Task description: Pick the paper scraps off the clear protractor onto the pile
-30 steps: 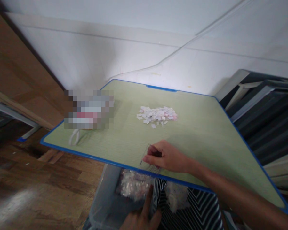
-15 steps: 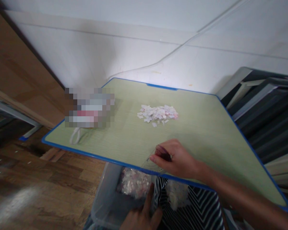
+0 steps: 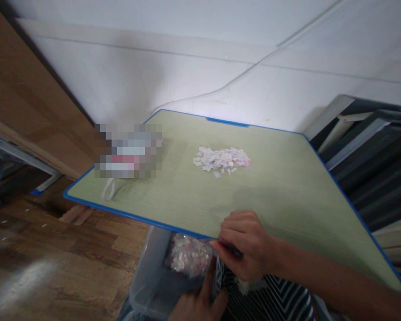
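My right hand [image 3: 245, 245] is closed on a dark red thin item [image 3: 230, 246] at the front edge of the lap-height table [image 3: 173, 200]. Its exact kind is hard to make out. Below, my left hand [image 3: 198, 303] has its index finger stretched out and thumb apart, at the right side of a translucent plastic bin [image 3: 143, 267]; nothing shows in it. Inside that bin lies a heap of small clear packets with white and pink contents [image 3: 190, 256]. A loose pile of small white and pinkish paper pieces [image 3: 222, 159] rests on the tabletop.
A pixelated object with a white loop strap [image 3: 108, 189] stands at the table's left. Cardboard [image 3: 36, 102] leans on the left, dark folded panels [image 3: 381, 156] on the right. Behind is a white wall with a cable [image 3: 217, 91]. Striped cloth [image 3: 277, 294] covers my lap.
My right hand has moved down and toward me, from above the tabletop to its front edge, still holding the dark red item. My left hand stays nearly in place.
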`<state>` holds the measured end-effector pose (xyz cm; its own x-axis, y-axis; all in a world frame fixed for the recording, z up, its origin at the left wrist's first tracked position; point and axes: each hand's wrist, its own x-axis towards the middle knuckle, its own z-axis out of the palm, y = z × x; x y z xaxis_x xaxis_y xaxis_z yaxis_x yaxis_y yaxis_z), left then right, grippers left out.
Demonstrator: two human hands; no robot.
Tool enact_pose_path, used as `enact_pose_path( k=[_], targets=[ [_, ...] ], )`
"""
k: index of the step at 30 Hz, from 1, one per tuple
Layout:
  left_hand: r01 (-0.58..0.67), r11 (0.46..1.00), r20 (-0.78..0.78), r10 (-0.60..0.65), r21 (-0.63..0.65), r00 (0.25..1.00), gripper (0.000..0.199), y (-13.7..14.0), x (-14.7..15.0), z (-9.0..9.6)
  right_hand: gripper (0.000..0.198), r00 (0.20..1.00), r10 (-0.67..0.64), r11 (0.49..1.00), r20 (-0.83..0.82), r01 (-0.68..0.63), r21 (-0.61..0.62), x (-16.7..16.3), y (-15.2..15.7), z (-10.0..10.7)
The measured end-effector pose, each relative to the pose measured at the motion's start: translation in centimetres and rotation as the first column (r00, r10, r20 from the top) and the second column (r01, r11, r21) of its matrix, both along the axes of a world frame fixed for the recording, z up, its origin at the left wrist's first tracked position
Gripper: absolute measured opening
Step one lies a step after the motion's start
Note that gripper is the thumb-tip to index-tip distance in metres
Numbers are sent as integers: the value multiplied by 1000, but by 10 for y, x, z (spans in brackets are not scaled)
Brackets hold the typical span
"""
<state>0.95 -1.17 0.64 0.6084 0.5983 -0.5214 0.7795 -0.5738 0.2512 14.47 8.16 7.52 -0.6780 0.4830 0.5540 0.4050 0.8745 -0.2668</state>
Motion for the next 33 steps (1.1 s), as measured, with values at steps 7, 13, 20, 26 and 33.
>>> enact_pose_path(
  k=[7,13,20,26,33],
  targets=[
    [6,1000,17,-7,13,1000,38,0,1,-1,29,996,77,996,40,-79,51,-2,-4,-3],
    [3,998,-41,-5,-70,999,36,5,4,11,37,953,-245,900,-180,154,-408,12,29,4],
    [2,995,-45,-6,-102,999,41,7,4,11,35,689,-664,639,-290,322,-699,44,87,-5],
    [-7,993,-46,1,-117,999,39,8,4,11,35,686,-678,607,-263,321,-727,43,90,-9],
    [2,994,-57,-8,-113,998,43,9,5,14,33,693,-680,596,-239,332,-731,45,93,-9]
  ],
)
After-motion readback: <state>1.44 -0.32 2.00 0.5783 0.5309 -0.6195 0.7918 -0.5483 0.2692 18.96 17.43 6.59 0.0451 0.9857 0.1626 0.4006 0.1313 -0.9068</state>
